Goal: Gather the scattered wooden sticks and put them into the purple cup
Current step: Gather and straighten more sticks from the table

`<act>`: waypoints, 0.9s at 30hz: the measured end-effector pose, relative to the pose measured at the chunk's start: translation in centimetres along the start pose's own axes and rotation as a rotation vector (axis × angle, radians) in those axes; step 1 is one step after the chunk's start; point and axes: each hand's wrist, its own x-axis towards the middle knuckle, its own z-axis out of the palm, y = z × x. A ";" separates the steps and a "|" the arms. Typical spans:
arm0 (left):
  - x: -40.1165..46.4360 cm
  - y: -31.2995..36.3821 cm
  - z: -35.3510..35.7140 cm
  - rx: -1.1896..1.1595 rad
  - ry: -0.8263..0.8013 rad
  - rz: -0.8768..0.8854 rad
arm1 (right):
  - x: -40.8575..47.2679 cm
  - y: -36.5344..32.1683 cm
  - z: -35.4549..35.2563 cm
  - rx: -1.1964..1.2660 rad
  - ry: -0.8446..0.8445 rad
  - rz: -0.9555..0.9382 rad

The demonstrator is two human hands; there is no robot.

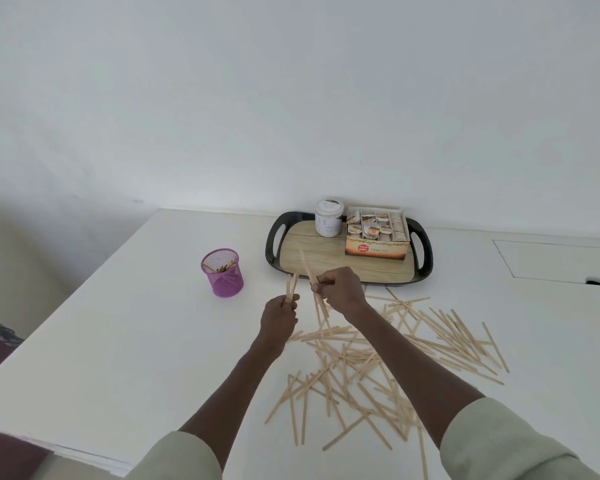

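Left grip (pixel 280 315), right grip (pixel 340 289) each pinch flat wooden sticks (pixel 378 362); mesh purple cup (pixel 222 273) near.

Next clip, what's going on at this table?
A person is collecting thin wooden sticks from a white table. The left hand grips a few sticks upright, and the right hand holds several more just beside it. The purple mesh cup stands to the left, apart from both hands, with some sticks already inside. A large scattered pile of sticks still lies on the table. Behind, a black tray with a wood-look base carries a white jar and a box of tea sachets.
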 end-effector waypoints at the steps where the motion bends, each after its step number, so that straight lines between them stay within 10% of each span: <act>1: 0.0 0.3 0.5 -0.058 0.004 -0.029 | 0.0 -0.2 0.1 0.028 0.003 0.031; 21: -0.7 3.1 5.5 -0.576 0.021 -0.217 | -3.8 -0.8 0.0 -0.084 0.098 -0.219; 27: -1.0 3.9 5.4 -0.677 0.081 -0.237 | -4.9 1.7 -0.4 0.103 0.306 0.071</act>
